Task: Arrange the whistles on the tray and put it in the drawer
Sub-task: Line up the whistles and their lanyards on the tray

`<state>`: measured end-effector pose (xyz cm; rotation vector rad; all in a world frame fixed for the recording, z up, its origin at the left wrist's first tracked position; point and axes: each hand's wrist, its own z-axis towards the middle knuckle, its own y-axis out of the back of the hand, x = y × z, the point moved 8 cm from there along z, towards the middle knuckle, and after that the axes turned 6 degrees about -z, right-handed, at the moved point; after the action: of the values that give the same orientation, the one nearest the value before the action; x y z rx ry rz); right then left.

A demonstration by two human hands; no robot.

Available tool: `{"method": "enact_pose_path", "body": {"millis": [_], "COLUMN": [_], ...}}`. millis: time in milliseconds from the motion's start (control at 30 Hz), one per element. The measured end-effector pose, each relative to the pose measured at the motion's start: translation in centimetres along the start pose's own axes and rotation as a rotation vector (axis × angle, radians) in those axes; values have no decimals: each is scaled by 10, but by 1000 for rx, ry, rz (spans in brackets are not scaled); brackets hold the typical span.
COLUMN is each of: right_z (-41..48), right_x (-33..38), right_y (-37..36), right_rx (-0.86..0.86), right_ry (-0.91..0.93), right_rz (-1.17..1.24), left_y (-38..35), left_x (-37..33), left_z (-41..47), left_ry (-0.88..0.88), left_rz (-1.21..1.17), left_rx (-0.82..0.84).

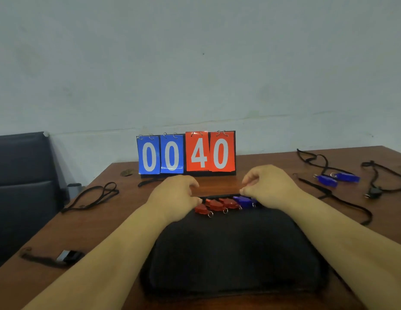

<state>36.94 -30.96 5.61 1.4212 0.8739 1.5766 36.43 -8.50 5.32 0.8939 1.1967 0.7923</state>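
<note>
A black felt-lined tray [235, 253] lies on the wooden table right in front of me. Along its far edge sit three red whistles [216, 205] in a row, with a blue whistle [244, 201] to their right. My left hand [174, 195] rests at the tray's far left corner, fingers curled, thumb tip beside the red whistles. My right hand [269, 186] hovers over the far right corner with fingertips pinched just above the blue whistle; whether they grip it is hidden. Two more blue whistles [338, 179] on black lanyards lie on the table to the right.
A flip scoreboard [186, 154] reading 00 and 40 stands behind the tray. Loose black lanyards [94, 195] lie left and right. A strap with a buckle [67, 257] lies near the left edge, where a dark chair [22, 175] stands. No drawer is in view.
</note>
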Motion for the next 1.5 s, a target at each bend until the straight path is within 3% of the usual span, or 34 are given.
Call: {"method": "enact_pose_path", "body": {"millis": [500, 733, 1067, 1500], "right_z": [-13, 25, 53, 54], "right_x": [-197, -263, -295, -280], "right_y": [94, 92, 77, 57], "right_rx": [-149, -63, -163, -80], "right_ry": [-199, -272, -210, -193], "right_rz": [-120, -139, -89, -180], "left_y": [-85, -159, -218, -223], "left_x": [-194, -253, -308, -302], "left_z": [63, 120, 181, 174], "left_ry": [-356, -412, -490, -486], "left_rz": [-46, 33, 191, 203], "left_rx": [133, 228, 258, 267]}}
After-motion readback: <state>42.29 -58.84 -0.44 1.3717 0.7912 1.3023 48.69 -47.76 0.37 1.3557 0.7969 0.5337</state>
